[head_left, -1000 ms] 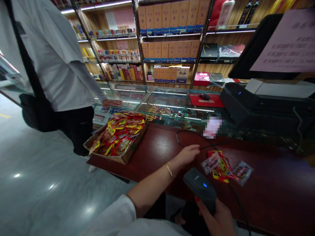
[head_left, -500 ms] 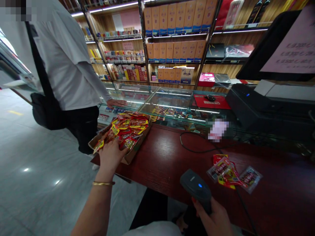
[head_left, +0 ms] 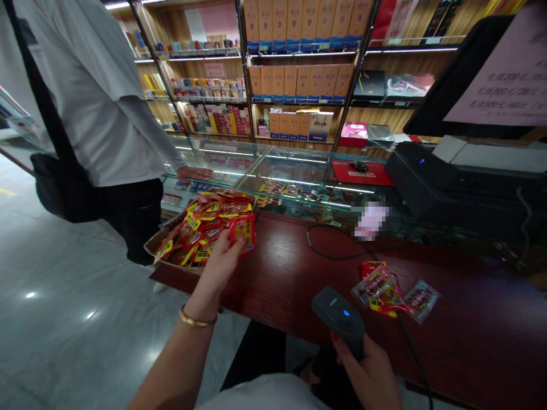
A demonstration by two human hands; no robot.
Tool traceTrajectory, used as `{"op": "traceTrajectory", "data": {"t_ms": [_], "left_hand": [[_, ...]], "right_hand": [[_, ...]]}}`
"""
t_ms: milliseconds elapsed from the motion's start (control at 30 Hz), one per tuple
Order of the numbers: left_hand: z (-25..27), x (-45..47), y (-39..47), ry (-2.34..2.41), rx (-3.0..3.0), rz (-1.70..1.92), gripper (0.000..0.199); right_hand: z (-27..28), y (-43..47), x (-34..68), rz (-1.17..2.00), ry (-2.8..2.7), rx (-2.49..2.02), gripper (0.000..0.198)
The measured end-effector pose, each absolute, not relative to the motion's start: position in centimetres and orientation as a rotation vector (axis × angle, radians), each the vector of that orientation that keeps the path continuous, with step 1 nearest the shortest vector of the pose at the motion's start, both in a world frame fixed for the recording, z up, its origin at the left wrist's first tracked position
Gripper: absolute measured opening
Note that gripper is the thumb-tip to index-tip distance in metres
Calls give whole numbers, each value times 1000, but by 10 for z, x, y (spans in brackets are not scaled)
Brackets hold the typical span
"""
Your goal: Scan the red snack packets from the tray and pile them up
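Note:
Between the thumb and fingers of my left hand is a red and yellow snack packet, held up at the right edge of an open cardboard box. Many similar snack packets fill that box, which sits at the left end of the dark red counter. My right hand is wrapped round the handle of a dark grey barcode scanner with a blue light on top. Right of the scanner, several loose snack packets lie in a small heap on the counter.
A person with a black shoulder bag stands at left, one hand on the glass display case. A black cable loops over the counter. A monitor and dark machine stand at right; boxed goods line the shelves behind.
My left hand has lifted a snack packet out of the box and moved right with it. The right hand still holds the scanner in nearly the same place. The view has shifted slightly.

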State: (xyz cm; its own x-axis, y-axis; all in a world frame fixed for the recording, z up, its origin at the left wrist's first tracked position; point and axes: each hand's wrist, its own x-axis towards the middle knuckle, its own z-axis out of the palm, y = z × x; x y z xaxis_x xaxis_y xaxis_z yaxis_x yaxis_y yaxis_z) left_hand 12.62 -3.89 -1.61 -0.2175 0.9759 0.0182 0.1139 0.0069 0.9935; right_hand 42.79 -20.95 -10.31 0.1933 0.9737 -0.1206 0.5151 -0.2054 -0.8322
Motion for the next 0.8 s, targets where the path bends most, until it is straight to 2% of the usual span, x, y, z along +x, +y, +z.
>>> {"op": "traceTrajectory", "data": {"t_ms": [100, 200, 800], "left_hand": [[-33, 180, -48, 1010, 736, 1222, 37], [-47, 210, -59, 922, 506, 1080, 31], [-52, 216, -69, 849, 507, 1019, 28]], "right_hand": [[-92, -209, 419, 907, -1366, -1773, 40], [-83, -211, 411, 927, -1356, -1746, 36], [-83, -213, 417, 882, -1278, -1775, 37]]}}
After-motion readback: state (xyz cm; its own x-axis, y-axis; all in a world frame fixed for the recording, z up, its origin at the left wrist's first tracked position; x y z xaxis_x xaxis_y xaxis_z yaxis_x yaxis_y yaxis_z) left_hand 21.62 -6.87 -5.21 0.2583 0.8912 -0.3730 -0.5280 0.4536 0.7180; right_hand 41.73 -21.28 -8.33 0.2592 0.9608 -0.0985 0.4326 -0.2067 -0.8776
